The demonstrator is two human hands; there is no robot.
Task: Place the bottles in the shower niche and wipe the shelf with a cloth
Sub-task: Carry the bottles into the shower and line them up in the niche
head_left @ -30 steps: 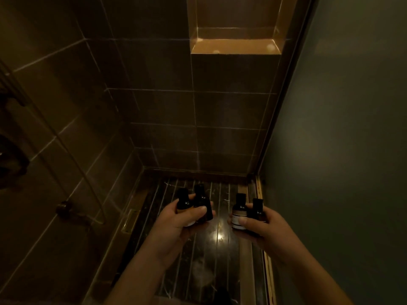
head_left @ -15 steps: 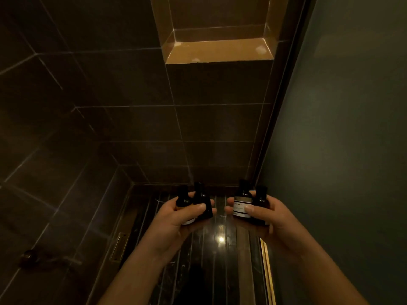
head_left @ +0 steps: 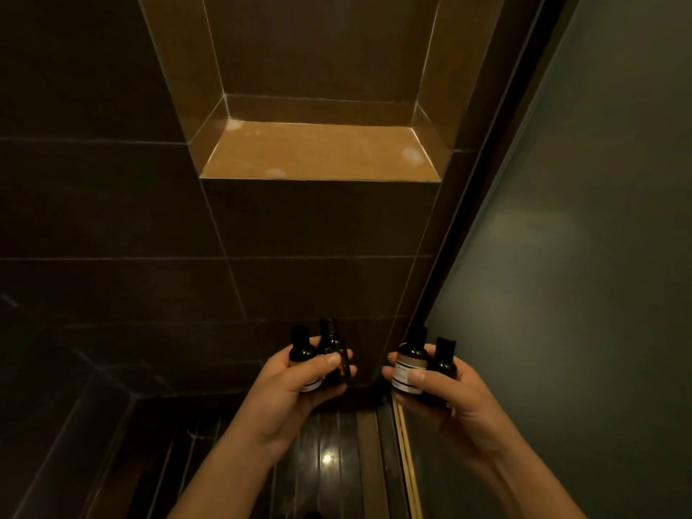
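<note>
The shower niche (head_left: 318, 153) is a recessed brown-tiled shelf in the dark wall above my hands, bare, with pale round marks on its surface. My left hand (head_left: 288, 391) grips two small dark bottles (head_left: 301, 352), upright and side by side. My right hand (head_left: 449, 398) grips two more dark bottles (head_left: 410, 365), one with a pale label facing me. Both hands are held low, well below the niche's front edge and apart from each other. No cloth is in sight.
Dark tiled walls close in on the left and ahead. A frosted glass panel (head_left: 580, 256) with a dark frame rises on the right. Below lies a glossy dark striped shower floor (head_left: 329, 462) with a brass strip along the right edge.
The view has tilted up and drawn closer, so the niche now appears larger and lower. Both hands with their bottles have risen slightly and keep the same grip.
</note>
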